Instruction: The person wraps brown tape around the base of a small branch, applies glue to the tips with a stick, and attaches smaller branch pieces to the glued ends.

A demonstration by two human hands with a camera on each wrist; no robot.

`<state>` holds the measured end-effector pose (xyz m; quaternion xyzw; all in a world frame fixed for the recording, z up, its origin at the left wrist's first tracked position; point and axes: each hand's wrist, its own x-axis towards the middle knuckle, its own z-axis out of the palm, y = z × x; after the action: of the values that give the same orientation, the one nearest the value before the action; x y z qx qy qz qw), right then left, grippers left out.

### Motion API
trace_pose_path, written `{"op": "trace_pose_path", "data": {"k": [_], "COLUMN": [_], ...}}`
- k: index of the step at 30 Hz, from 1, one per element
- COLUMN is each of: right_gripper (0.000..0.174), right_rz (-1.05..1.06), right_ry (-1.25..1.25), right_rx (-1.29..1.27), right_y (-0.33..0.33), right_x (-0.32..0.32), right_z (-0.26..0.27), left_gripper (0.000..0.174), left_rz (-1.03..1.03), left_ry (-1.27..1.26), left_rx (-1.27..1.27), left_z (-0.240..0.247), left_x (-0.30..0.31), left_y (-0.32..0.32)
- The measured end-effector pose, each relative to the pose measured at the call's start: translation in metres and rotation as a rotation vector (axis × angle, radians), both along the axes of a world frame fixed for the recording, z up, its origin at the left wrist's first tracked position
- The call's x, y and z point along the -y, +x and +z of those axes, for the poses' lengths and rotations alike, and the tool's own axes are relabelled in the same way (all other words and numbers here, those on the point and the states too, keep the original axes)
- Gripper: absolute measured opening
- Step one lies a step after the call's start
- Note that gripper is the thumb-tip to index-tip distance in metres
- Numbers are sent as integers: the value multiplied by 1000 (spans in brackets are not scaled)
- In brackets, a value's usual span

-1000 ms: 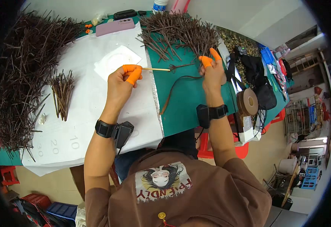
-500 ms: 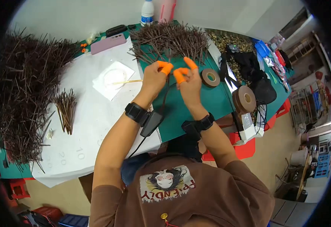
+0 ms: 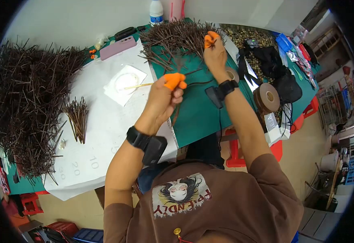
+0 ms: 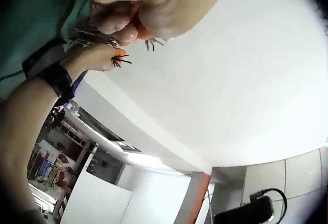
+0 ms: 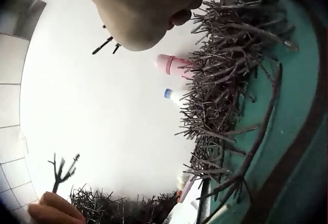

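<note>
My left hand [image 3: 165,95], with orange finger covers on its tips, pinches a dark forked twig [image 5: 60,175] that points up and away. My right hand [image 3: 215,58], farther back on the right, wears orange covers [image 3: 212,37] too. Its fingertips pinch another small dark twig [image 4: 121,60], whose branching tips show in the left wrist view. Behind the hands lies a pile of brown branching twigs [image 3: 175,34], which the right fingertips overlap in the head view. A loose twig [image 5: 261,129] and a brown tape strip [image 3: 199,84] lie on the green mat [image 3: 201,109].
A pale stick [image 3: 138,86] lies across the white plate [image 3: 116,84]. A large twig heap [image 3: 27,105] and a small bundle [image 3: 76,119] are on the left. Tape rolls [image 3: 266,98] stand right; a phone [image 3: 118,47] and bottle [image 3: 156,14] sit behind.
The left hand has put the pale stick down on the plate and taken up a twig. My right hand came in close beside it, then moved away to the back right, now pinching a twig.
</note>
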<state>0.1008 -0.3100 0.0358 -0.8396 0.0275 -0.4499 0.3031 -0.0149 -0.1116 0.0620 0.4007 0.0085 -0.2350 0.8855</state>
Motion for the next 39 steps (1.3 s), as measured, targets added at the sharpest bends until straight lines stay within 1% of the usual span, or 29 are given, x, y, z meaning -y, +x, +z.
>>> {"op": "trace_pose_path", "data": {"k": [3,4,7,8,9,11,14,17,20,24,28,29,30,31,33,36,39], "right_gripper": [26,43,60,71,68,52,28,11,15,13,12,12,13,12,15,21,23], "right_rz": [50,63,176,176,226,284,569,733,797,733,759,784,825,820,804,791,776], "right_ry": [-148,-219,-466,-462,-445,-333,-180,-298,-421,-497,-402,-364,-326,-321,-195,-221,-18], "right_rx": [-30,-312,-468,-561,-519,-417,-501,-349,-326,-437,-357,-326,-296,-193,-341,-261,-454], "right_y": [0,-2,3,5,2,-20,-35,-41,-45,-48,-43,-42,-40,-37,-42,-45,-59], "right_x": [9,8,10,10,6,-18,-49,-85,-111,-121,-118,-115,-115,-115,-114,-114,-118], "right_z": [11,16,6,6,8,16,9,-14,-28,-32,-35,-33,-33,-37,-30,-28,-17], "left_gripper": [16,16,19,19,19,19,18,17,16,17,18,18,18,18,18,17,17], "left_rz": [243,288,394,453,516,608,727,800,811,840,884,919,912,920,929,936,821], "left_ry": [51,42,-18,-17,-16,-13,15,83,152,152,199,221,214,203,256,250,298], "left_rx": [66,58,29,18,6,-5,11,39,63,93,113,115,127,131,123,99,47], "left_z": [2,-3,-13,-14,-13,-17,-22,-31,-39,-43,-42,-42,-45,-46,-47,-45,-48], "left_x": [-31,-43,-80,-90,-99,-109,-115,-122,-128,-130,-131,-134,-139,-143,-146,-142,-138], "left_y": [0,3,14,15,16,18,21,22,27,25,27,27,28,28,28,27,27]}}
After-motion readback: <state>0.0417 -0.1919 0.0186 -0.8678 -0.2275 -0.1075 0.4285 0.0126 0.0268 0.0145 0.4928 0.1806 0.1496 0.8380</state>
